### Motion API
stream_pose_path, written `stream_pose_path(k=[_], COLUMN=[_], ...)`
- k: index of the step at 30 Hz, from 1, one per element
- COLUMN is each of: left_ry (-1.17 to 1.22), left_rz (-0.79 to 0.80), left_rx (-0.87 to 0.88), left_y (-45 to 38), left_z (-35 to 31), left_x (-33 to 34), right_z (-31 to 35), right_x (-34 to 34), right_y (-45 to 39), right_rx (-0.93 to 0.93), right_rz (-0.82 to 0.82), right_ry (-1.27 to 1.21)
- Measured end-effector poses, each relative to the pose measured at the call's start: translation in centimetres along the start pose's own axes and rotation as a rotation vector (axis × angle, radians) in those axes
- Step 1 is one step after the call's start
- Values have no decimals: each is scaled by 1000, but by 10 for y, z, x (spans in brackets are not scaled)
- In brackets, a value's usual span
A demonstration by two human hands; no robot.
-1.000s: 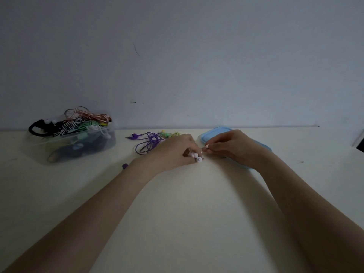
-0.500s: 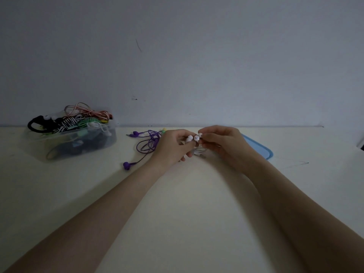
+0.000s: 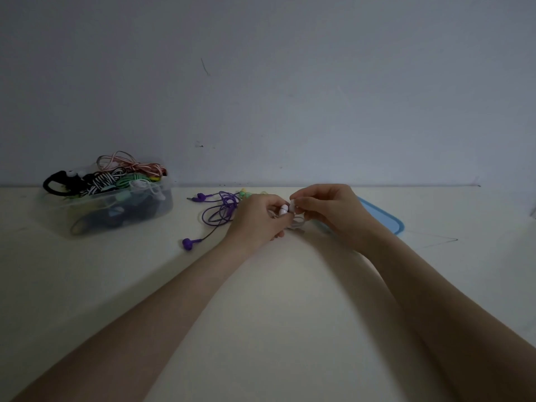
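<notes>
One wide head-worn camera looks forward and down across the table (image 3: 261,329). The left hand (image 3: 255,220) and right hand (image 3: 329,210) meet on the earbuds (image 3: 283,210) mid-frame, fairly near; box (image 3: 164,203) left of the grip, lid (image 3: 388,221) right, wall (image 3: 290,82) close behind.

bare forearms, bare left hand (image 3: 255,224) and right hand (image 3: 329,211)

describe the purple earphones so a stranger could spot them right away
On the table, look between the clear box of cables at the left and the left hand. The purple earphones lie there in a loose tangle, one bud trailing toward the near edge. They are the only purple thing, unlike the white earphones that hand pinches.
</notes>
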State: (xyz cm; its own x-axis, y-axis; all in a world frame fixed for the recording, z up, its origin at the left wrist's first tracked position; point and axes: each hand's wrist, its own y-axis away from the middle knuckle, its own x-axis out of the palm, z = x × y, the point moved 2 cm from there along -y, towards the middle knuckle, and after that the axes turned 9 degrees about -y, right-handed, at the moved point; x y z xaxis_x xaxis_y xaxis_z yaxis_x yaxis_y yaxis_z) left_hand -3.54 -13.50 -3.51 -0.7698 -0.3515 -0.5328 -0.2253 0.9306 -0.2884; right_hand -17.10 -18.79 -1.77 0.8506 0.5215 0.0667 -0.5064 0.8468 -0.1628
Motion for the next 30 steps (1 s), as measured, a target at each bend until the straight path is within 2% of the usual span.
stream_pose_path(k=[6, 11, 16, 26, 30], left_ry=[183, 337, 442, 363, 304], left_rz=[-34, -47, -38, -85, -56], left_rx=[-50, -98, -152, -77, -28], left_y=[2, 4, 5, 3, 2], left_z=[-4, -9, -10, -10, -10], left_x=[-6, -7, -6, -5, -8], right_z=[-2, -2, -3, 2, 0], right_x=[-4, -4, -4, -3, -5], right_y=[0, 3, 2, 3, 3], right_rx=[3, 21, 25, -21, 10], right_rz=[-1, -1, -13, -30, -9], right_ry=[20, -140, -187, -134, -146])
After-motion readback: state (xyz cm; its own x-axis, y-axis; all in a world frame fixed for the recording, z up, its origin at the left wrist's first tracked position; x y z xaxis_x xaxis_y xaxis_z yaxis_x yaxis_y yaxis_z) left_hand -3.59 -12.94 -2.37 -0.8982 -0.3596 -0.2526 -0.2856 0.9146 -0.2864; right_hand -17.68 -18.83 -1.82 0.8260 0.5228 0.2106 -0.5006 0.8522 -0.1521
